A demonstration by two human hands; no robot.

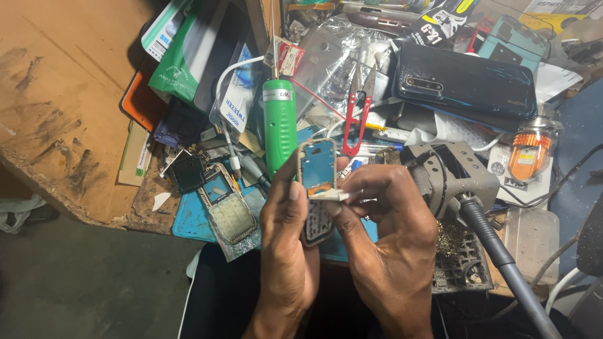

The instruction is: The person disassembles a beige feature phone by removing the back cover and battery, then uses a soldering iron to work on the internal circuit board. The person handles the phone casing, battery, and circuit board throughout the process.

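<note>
My left hand (286,238) grips a small phone frame (317,166) upright, its blue board side facing me and its dark keypad end low between my palms. My right hand (389,235) pinches a small white piece (326,194) against the frame's lower edge with thumb and forefinger. Both hands hover above a blue work mat (191,216) at the bench's front edge.
A green tube-shaped tool (279,125) lies behind the hands, red-handled snips (357,119) to its right. A keypad phone housing (229,207) rests on the mat. A dark blue phone (465,81), a grey hot-air handle stand (452,176) and packets crowd the bench.
</note>
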